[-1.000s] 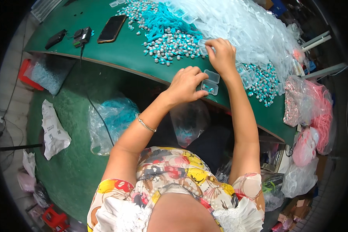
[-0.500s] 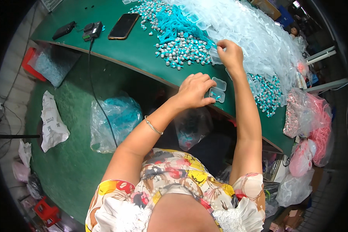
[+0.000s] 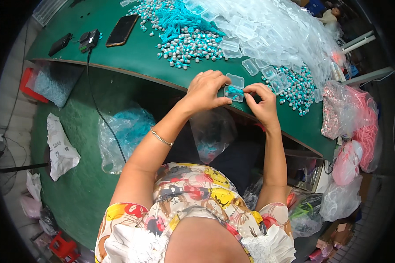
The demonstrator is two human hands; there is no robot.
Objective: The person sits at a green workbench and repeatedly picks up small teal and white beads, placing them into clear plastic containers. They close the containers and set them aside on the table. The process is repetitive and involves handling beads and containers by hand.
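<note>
My left hand (image 3: 206, 90) and my right hand (image 3: 261, 103) meet at the near edge of the green table (image 3: 136, 57). Between them they hold a small clear plastic hinged case (image 3: 233, 87), its lid open, with a teal piece inside the lower half. Just beyond lies a pile of teal-and-white small parts (image 3: 188, 41) with teal cords. A heap of empty clear cases (image 3: 267, 30) spreads across the far right of the table. More teal parts (image 3: 296, 85) lie right of my right hand.
A dark phone (image 3: 122, 30), a black charger with a cable (image 3: 88, 39) and another black device (image 3: 60, 44) lie on the table's left. Clear bags of teal items (image 3: 125, 131) hang below the table edge. Bags of pink items (image 3: 360, 118) sit at right.
My right hand has come back from the heap of parts to the case held by my left hand. Both hands now grip the open case, which holds a teal piece.
</note>
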